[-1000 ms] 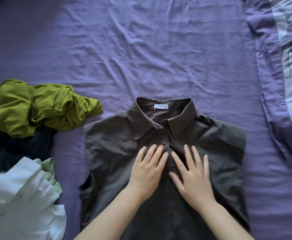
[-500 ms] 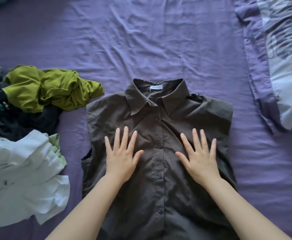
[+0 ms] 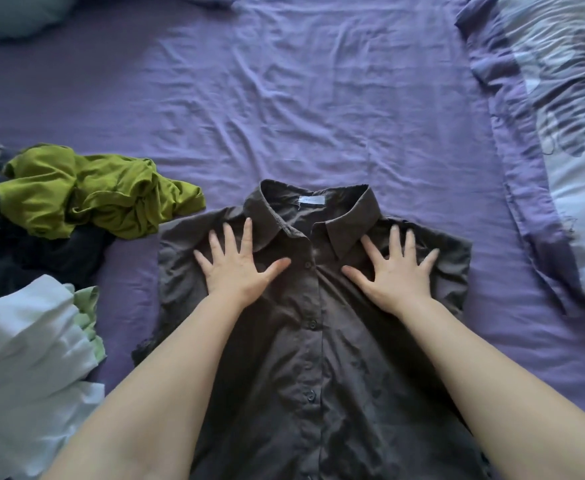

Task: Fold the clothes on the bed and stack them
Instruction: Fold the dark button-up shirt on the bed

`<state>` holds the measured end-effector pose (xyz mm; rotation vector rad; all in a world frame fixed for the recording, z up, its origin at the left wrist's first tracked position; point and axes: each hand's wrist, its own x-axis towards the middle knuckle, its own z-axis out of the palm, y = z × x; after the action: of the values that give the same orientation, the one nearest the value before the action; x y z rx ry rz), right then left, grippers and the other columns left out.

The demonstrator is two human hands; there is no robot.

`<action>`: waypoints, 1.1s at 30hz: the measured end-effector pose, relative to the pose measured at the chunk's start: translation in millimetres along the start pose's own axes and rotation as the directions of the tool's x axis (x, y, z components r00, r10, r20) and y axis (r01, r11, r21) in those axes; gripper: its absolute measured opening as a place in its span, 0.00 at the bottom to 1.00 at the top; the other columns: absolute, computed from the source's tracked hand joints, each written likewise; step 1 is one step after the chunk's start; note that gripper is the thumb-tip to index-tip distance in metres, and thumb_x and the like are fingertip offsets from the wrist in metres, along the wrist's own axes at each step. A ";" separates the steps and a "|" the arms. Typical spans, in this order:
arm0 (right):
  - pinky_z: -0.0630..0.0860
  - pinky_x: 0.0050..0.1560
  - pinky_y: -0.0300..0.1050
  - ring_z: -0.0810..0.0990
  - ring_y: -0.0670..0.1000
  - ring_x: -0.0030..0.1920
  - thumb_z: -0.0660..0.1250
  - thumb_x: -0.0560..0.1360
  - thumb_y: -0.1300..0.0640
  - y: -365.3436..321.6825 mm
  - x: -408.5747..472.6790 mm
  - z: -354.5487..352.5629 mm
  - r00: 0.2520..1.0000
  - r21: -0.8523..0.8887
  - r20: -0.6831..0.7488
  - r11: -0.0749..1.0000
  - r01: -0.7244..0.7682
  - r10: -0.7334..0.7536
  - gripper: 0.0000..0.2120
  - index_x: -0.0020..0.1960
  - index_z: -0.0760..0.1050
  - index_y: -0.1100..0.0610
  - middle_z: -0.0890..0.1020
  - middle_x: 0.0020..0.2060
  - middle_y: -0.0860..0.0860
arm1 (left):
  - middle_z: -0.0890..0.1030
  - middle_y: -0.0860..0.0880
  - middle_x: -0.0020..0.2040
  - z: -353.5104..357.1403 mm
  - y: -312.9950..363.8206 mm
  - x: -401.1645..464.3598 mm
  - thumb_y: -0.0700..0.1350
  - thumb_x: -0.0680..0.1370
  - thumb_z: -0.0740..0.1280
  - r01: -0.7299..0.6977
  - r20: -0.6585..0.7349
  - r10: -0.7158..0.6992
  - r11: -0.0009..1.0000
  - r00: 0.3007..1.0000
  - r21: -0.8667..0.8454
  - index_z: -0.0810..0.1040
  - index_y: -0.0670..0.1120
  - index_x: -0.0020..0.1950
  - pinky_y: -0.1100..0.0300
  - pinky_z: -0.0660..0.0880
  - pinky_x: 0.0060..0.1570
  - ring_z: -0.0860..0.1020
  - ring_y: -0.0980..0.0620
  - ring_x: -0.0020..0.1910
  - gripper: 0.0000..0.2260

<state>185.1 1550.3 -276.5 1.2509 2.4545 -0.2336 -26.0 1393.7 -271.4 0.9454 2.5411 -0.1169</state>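
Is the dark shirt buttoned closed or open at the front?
Buttoned closed: the dark shirt lies front up, its placket joined down the middle; only the collar spreads open.

Dark grey-brown collared shirt [image 3: 315, 341], dark buttons, pale label at collar. Plain purple bedsheet [image 3: 301, 109]. Left: olive-green garment [image 3: 86, 192], navy garment [image 3: 24, 258], white garment [image 3: 24, 358] with light green piece [image 3: 88, 306]. Right: purple-edged duvet [image 3: 561, 109], pale blue-white print.

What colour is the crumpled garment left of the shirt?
Olive green garment, seen in the head view.

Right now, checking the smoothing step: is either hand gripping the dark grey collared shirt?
No: left hand and right hand press flat on the dark grey collared shirt.
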 end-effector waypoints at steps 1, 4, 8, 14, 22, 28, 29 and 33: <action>0.40 0.65 0.75 0.37 0.59 0.76 0.38 0.66 0.22 -0.9 3.8 0.0 1.000 0.014 0.015 1.000 -0.004 0.004 0.40 0.75 0.43 0.35 0.41 0.77 0.55 | 0.39 0.45 0.78 0.1 -4.0 2.8 0.79 0.65 0.46 -0.008 0.013 0.008 1.000 1.000 0.024 0.33 0.57 0.76 0.35 0.40 0.70 0.38 0.41 0.76 0.48; 0.40 0.66 0.74 0.37 0.59 0.76 0.40 0.67 0.22 -3.6 -1.3 -4.3 0.999 0.027 0.034 1.000 0.005 -0.006 0.40 0.75 0.43 0.37 0.41 0.77 0.55 | 0.38 0.45 0.78 -3.4 -9.3 -0.9 0.79 0.65 0.48 -0.046 0.054 0.044 0.999 0.998 0.023 0.34 0.56 0.76 0.36 0.39 0.71 0.36 0.42 0.76 0.48; 0.44 0.71 0.69 0.43 0.59 0.77 0.44 0.71 0.27 -6.7 -70.2 -3.3 0.987 0.220 -0.159 0.975 0.033 0.002 0.40 0.77 0.51 0.47 0.51 0.77 0.57 | 0.46 0.45 0.79 -2.3 -15.5 -53.6 0.69 0.76 0.52 -0.080 -0.139 0.065 0.991 0.988 -0.106 0.46 0.50 0.79 0.40 0.42 0.73 0.42 0.45 0.77 0.38; 0.58 0.71 0.62 0.62 0.59 0.73 0.63 0.75 0.44 -27.6 -240.3 47.2 0.832 0.286 -0.456 0.834 0.472 -0.315 0.24 0.67 0.71 0.54 0.68 0.71 0.56 | 0.78 0.45 0.56 44.5 -33.0 -215.8 0.51 0.75 0.67 -0.684 -0.396 0.626 0.730 0.672 -0.008 0.80 0.48 0.55 0.46 0.71 0.58 0.74 0.43 0.59 0.12; 0.78 0.52 0.48 0.75 0.51 0.57 0.79 0.56 0.41 -42.8 -312.9 90.7 0.838 0.248 -0.129 0.801 0.544 -0.530 0.26 0.51 0.81 0.48 0.81 0.53 0.46 | 0.76 0.55 0.42 69.3 -77.0 -277.1 0.65 0.57 0.74 -0.774 0.178 0.765 0.632 0.619 -0.026 0.79 0.57 0.46 0.61 0.72 0.36 0.76 0.53 0.40 0.22; 0.78 0.50 0.50 0.80 0.55 0.53 0.80 0.54 0.45 -46.5 -311.4 91.9 0.865 0.199 -0.038 0.844 0.497 -0.501 0.27 0.51 0.81 0.49 0.81 0.53 0.48 | 0.77 0.54 0.47 75.4 -82.8 -276.6 0.66 0.52 0.76 -0.775 0.350 0.721 0.632 0.598 0.024 0.78 0.56 0.53 0.61 0.74 0.37 0.77 0.53 0.42 0.32; 0.78 0.48 0.49 0.80 0.56 0.52 0.80 0.56 0.49 -47.5 -310.3 91.7 0.856 0.193 -0.082 0.835 0.516 -0.510 0.23 0.50 0.81 0.50 0.81 0.52 0.49 | 0.77 0.54 0.45 74.3 -81.7 -275.9 0.64 0.54 0.77 -0.784 0.329 0.733 0.619 0.595 0.040 0.78 0.55 0.51 0.62 0.74 0.35 0.77 0.53 0.41 0.29; 0.76 0.38 0.46 0.81 0.55 0.44 0.81 0.58 0.56 -51.5 -302.6 78.6 0.856 0.223 -0.171 0.827 0.516 -0.488 0.15 0.42 0.82 0.49 0.83 0.46 0.47 | 0.79 0.54 0.39 69.5 -80.3 -273.9 0.48 0.58 0.79 -0.782 0.247 0.749 0.619 0.615 0.072 0.81 0.52 0.45 0.62 0.72 0.28 0.77 0.52 0.34 0.17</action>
<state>325.3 1270.2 -228.4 0.6807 2.8839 -0.6673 133.3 1151.1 -225.5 1.9174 1.7509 -0.1587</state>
